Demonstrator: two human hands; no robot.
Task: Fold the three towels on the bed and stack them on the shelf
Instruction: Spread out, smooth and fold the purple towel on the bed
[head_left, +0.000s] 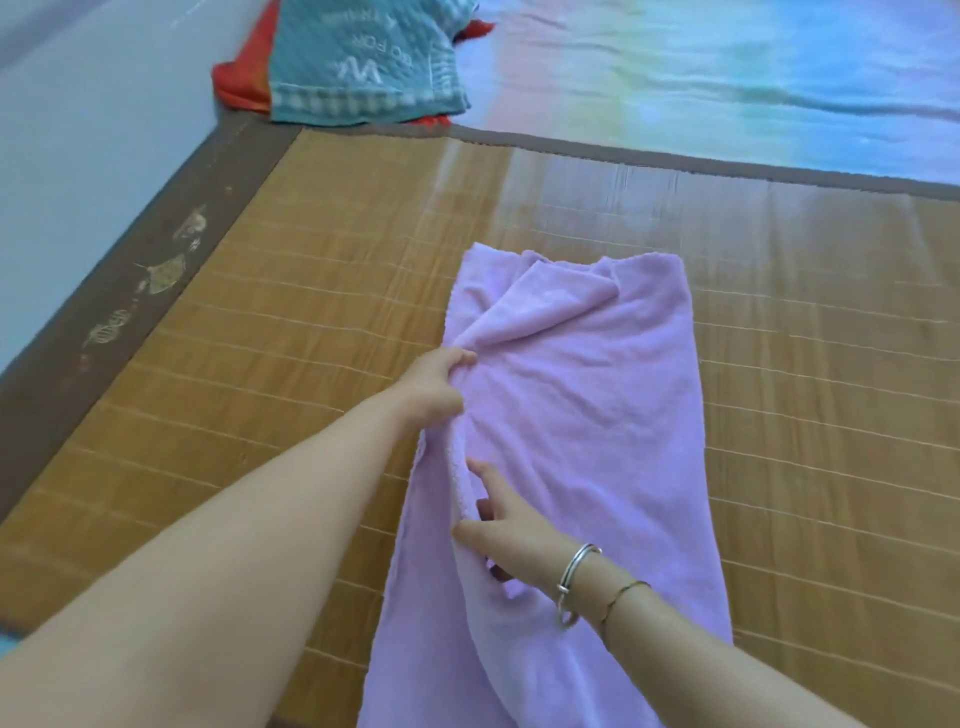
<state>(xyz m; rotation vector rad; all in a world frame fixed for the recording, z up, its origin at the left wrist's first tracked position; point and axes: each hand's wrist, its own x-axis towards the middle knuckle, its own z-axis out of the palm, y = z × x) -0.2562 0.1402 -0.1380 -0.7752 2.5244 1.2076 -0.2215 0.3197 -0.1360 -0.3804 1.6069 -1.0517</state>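
Note:
A lilac towel (587, 415) lies lengthwise on the bamboo mat (291, 364), folded in a long strip with a rumpled far end. My left hand (434, 387) grips its left edge about halfway up, bunching the cloth. Closer to me, my right hand (501, 525) pinches the same left edge; two bangles sit on that wrist. At the far left, a teal towel (358, 62) with white lettering lies crumpled on top of a red towel (239, 85). No shelf is in view.
The mat has a dark brown border (130, 275) along its left and far sides. Beyond it spreads a pastel rainbow bedsheet (701, 73). A pale wall (78, 130) runs along the left.

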